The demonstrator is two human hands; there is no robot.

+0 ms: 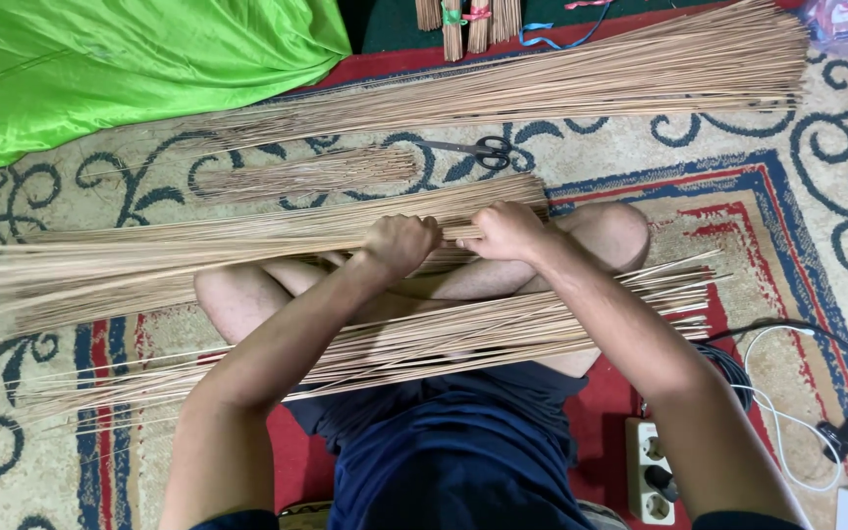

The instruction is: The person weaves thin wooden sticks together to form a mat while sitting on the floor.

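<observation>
I sit cross-legged on a patterned carpet. My left hand [399,243] and my right hand [504,232] both grip a thick bundle of long thin tan sticks [198,250] that lies across my knees and fans out to the left. The hands are close together near the bundle's right end. A second spread of the same sticks [463,339] rests over my lap, under my forearms.
A larger stick pile [581,83] lies further out, with a short bunch [306,175] and black scissors [478,149] before it. Green cloth [120,69] covers the top left. Tied bundles [468,20] stand at the top. A power strip [652,471] with cables lies at my right.
</observation>
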